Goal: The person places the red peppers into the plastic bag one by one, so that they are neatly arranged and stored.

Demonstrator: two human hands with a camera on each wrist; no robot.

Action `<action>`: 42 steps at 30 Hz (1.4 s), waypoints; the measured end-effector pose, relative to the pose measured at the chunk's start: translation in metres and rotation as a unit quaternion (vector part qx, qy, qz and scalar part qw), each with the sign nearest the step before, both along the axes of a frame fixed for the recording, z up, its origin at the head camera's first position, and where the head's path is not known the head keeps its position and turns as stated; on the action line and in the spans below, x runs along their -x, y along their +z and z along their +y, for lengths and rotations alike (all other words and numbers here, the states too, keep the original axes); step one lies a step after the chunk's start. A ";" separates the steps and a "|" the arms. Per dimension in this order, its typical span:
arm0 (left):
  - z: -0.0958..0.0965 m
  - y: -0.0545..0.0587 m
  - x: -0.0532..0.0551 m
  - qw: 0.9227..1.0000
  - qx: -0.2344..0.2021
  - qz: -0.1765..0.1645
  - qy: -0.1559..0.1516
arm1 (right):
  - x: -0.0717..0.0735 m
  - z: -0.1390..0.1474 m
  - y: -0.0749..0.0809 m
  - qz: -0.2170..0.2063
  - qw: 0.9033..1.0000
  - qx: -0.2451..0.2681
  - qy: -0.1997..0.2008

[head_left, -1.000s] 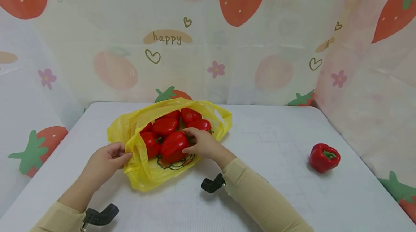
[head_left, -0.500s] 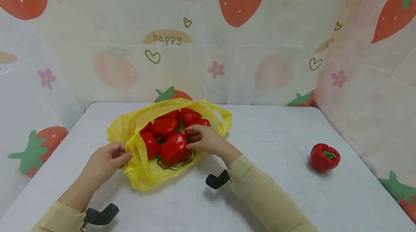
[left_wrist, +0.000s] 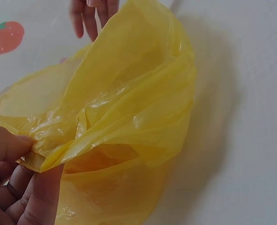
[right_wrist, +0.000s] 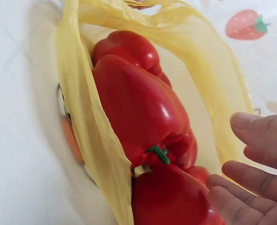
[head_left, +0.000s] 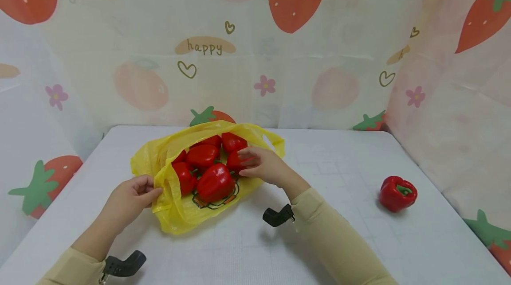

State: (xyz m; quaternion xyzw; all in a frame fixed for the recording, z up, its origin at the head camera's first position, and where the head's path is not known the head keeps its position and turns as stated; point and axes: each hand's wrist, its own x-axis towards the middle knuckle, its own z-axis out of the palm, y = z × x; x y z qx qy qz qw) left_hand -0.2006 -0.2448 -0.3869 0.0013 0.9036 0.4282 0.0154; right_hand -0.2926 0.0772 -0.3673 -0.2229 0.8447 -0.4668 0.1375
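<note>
A yellow plastic bag (head_left: 177,220) lies on its side, its mouth facing me, with several red bell peppers inside. The frontmost bell pepper (head_left: 215,183) rests at the mouth. My left hand (head_left: 129,198) pinches the bag's left edge between thumb and fingers; the left wrist view shows the gathered plastic (left_wrist: 58,136) in that pinch. At the right side of the mouth is my right hand (head_left: 265,167), fingers loosely spread and holding nothing. It partly hides the rightmost bell pepper (head_left: 233,162). In the right wrist view, its thumb and fingers (right_wrist: 250,178) stand apart beside the peppers.
One separate red bell pepper (head_left: 398,194) sits on the right part of the white table (head_left: 331,165). Strawberry-printed cloth (head_left: 295,85) hangs behind and along both sides. A black wrist camera (head_left: 278,215) sticks out below the right wrist, another (head_left: 125,263) by the left.
My right hand has drawn away from the front bell pepper, moving right toward the bag's right side. That pepper has settled slightly. The left hand keeps its pinch on the bag.
</note>
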 end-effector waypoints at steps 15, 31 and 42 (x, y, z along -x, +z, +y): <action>-0.001 0.001 -0.002 1.000 0.000 0.004 0.004 | -0.001 0.040 0.019 0.022 0.999 0.021 -0.040; -0.001 0.000 -0.002 1.000 0.004 0.000 0.006 | -0.006 0.093 0.031 0.056 0.996 -0.013 -0.073; -0.001 0.002 -0.003 1.000 0.002 -0.008 0.009 | -0.014 0.151 0.035 0.086 0.988 -0.063 -0.108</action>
